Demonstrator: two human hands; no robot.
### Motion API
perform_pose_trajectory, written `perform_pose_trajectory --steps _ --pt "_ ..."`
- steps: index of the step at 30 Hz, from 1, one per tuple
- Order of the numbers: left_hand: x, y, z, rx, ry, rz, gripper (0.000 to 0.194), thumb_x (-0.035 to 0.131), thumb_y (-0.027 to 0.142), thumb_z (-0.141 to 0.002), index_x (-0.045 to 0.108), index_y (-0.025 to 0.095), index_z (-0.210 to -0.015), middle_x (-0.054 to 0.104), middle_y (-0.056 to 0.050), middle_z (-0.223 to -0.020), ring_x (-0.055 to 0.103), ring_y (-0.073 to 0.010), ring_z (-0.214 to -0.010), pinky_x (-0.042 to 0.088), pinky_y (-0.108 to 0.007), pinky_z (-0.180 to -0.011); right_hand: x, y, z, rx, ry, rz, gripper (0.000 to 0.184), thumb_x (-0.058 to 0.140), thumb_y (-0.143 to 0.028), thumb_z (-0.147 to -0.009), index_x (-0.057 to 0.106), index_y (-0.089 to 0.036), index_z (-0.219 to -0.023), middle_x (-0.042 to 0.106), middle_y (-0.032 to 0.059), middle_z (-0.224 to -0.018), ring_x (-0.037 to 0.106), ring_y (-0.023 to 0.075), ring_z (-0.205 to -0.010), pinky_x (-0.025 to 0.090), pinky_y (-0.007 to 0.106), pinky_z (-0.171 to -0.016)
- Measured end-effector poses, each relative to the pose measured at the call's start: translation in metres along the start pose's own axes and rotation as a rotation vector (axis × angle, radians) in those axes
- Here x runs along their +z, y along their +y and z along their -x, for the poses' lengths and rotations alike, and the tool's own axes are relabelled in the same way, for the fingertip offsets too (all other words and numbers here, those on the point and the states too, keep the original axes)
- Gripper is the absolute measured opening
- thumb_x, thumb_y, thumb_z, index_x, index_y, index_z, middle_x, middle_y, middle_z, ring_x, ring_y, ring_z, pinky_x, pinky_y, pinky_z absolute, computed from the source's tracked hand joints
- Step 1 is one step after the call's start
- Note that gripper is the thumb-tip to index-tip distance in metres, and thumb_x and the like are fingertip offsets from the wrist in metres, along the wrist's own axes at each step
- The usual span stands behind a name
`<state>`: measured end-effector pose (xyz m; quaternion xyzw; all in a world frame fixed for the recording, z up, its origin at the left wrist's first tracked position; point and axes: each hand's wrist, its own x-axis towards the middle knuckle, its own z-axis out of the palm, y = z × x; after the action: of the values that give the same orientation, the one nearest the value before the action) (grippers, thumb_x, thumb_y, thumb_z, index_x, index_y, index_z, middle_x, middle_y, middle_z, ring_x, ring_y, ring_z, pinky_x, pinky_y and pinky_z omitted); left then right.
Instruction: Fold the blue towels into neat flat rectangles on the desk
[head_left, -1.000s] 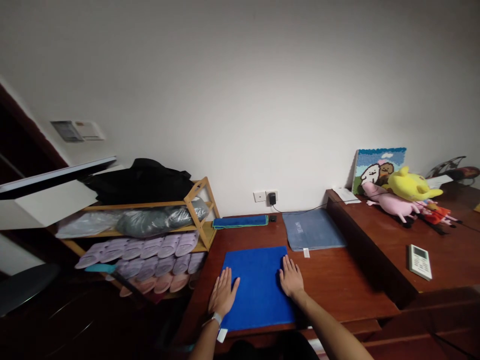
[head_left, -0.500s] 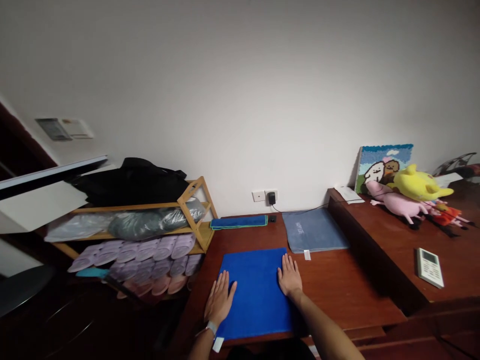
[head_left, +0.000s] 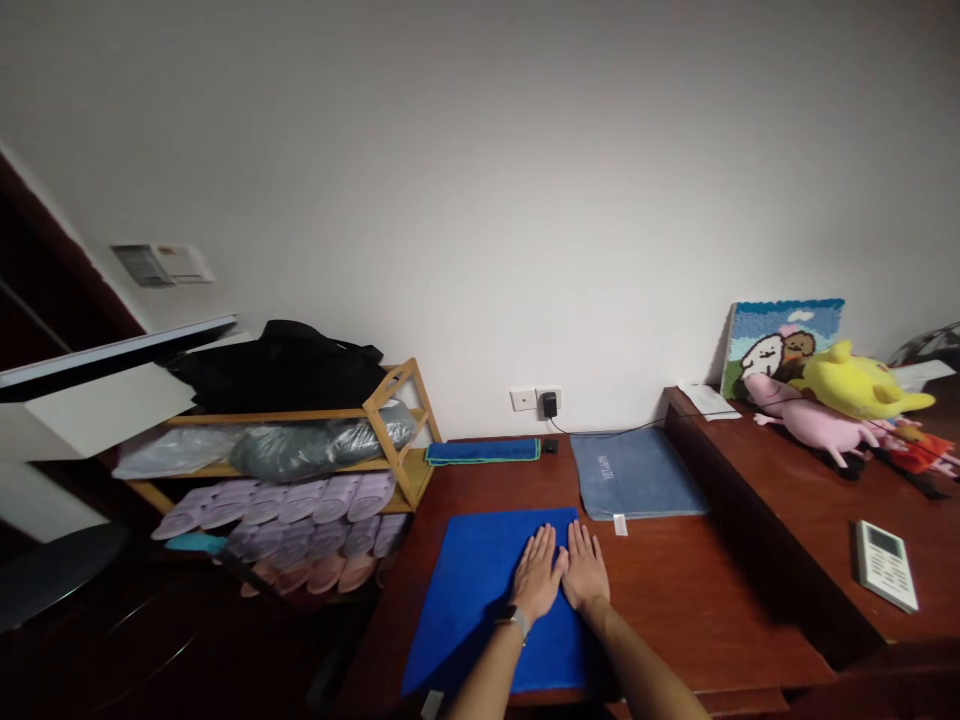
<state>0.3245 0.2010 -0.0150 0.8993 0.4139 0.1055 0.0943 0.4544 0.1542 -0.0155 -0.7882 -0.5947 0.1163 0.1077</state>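
A bright blue towel point(head_left: 472, 590) lies flat on the dark wooden table point(head_left: 675, 590) in front of me. Both hands rest on its right part, side by side and nearly touching. My left hand point(head_left: 537, 578) lies flat with fingers stretched out, a watch on its wrist. My right hand point(head_left: 585, 573) lies flat at the towel's right edge, fingers extended. Neither hand holds anything.
A grey-blue towel point(head_left: 637, 475) and a folded blue cloth point(head_left: 482, 451) lie further back near a wall socket with a charger point(head_left: 549, 403). A bamboo rack point(head_left: 390, 420) with slippers stands left. On the raised right desk sit plush toys point(head_left: 840, 395) and a white remote point(head_left: 885, 565).
My left hand has slid right across the blue towel, from its left edge to beside my right hand. The view has shifted slightly.
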Motion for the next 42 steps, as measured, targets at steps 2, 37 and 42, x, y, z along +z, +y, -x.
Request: perform_pose_trajectory --steps 2,37,42 --pt "0.009 0.005 -0.003 0.011 -0.011 0.005 0.067 0.012 0.052 -0.107 0.025 0.016 -0.162 0.028 -0.007 -0.168 0.023 -0.0210 -0.156 0.023 -0.047 -0.129 0.004 0.001 -0.001 -0.012 0.011 0.016 0.064 0.014 -0.037 -0.103 0.020 -0.012 -0.162 0.011 0.0031 -0.169 0.007 0.0215 -0.159 0.004 0.044 -0.129" --pt "-0.026 -0.181 0.058 -0.299 0.147 -0.168 0.080 0.023 0.066 -0.102 0.030 0.012 -0.161 0.029 -0.013 -0.167 0.026 -0.0264 -0.155 0.025 -0.050 -0.127 -0.009 -0.005 -0.044 0.076 -0.008 -0.013 0.069 0.013 -0.047 -0.104 0.014 -0.011 -0.163 0.009 0.0020 -0.170 0.006 0.0202 -0.159 0.003 0.041 -0.129" --pt "-0.028 -0.183 0.059 -0.299 0.134 -0.195 0.078 0.022 0.064 -0.103 0.029 0.013 -0.161 0.027 -0.012 -0.168 0.025 -0.0264 -0.156 0.024 -0.050 -0.127 0.000 -0.003 -0.043 0.067 0.034 -0.035 0.070 0.012 -0.049 -0.104 0.014 -0.011 -0.163 0.009 0.0020 -0.170 0.006 0.0197 -0.159 0.001 0.040 -0.129"
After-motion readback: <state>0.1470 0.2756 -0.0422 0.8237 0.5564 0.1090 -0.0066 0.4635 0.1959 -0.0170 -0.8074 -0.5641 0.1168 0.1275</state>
